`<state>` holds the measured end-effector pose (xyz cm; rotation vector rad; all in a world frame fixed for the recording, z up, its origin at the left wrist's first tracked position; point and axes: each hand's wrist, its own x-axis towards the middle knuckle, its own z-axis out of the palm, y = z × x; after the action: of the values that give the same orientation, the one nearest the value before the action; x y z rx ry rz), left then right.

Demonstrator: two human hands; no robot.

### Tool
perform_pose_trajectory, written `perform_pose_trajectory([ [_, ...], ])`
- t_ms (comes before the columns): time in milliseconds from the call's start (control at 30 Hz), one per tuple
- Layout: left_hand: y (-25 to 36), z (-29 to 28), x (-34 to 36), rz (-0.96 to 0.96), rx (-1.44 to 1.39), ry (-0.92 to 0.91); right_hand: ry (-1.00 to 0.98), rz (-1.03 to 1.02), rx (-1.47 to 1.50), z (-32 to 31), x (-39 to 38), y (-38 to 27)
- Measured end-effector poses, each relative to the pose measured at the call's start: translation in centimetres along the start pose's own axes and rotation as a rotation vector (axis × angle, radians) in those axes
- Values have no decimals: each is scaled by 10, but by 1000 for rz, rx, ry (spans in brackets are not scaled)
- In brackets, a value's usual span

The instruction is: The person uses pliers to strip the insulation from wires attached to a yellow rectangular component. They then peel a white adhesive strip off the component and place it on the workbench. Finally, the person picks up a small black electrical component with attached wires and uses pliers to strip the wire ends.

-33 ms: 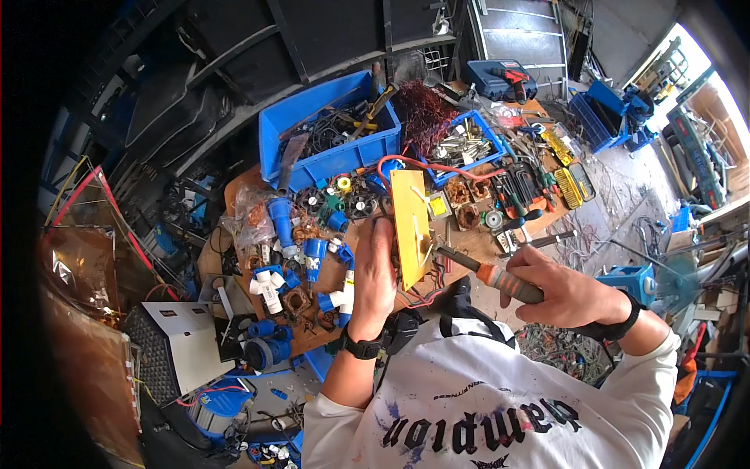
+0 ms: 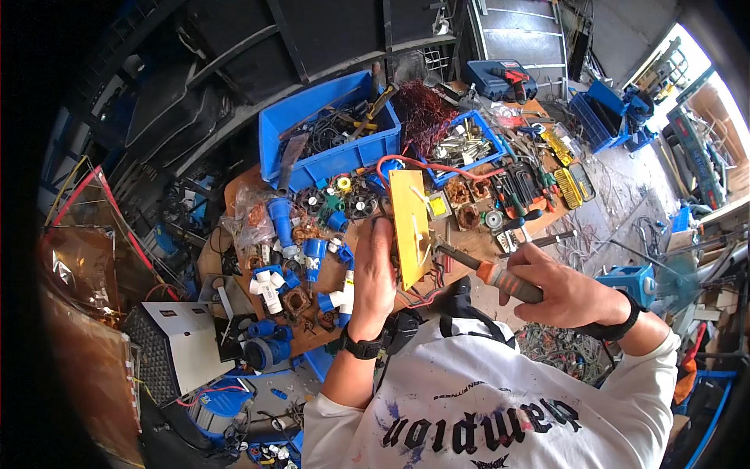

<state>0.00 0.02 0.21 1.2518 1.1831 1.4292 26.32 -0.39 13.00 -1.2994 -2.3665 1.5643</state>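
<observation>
My left hand [image 2: 377, 266] is closed on the near left edge of a yellow panel [image 2: 408, 227], which it keeps tilted up on edge above the workbench. Pale stick-like pieces show on the panel's right face; its other face is hidden from me. Red and dark wires [image 2: 430, 295] hang below it. In my right hand [image 2: 556, 288] is a hammer [image 2: 492, 275] with a grey and orange grip, its dark end pointing left, close to the panel's right face. Whether that end touches the panel, I cannot tell.
Blue and white plug connectors [image 2: 315, 258] crowd the wooden bench [image 2: 320, 338] at left. Behind them stands a large blue crate [image 2: 332, 160] of tools and scrap. A smaller blue tray [image 2: 500, 141] contains metal parts. Pliers and screwdrivers [image 2: 519, 184] lie at right, near a yellow bit case [image 2: 574, 185].
</observation>
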Motion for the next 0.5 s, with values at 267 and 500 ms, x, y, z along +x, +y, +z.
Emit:
perform_pose_trajectory([
  [267,9,0,0,-160,-405,55,251,-70,-88,5,-2,0],
  [500,5,-2,-5,151,-49,44,193,-97,-27,6,1,7],
])
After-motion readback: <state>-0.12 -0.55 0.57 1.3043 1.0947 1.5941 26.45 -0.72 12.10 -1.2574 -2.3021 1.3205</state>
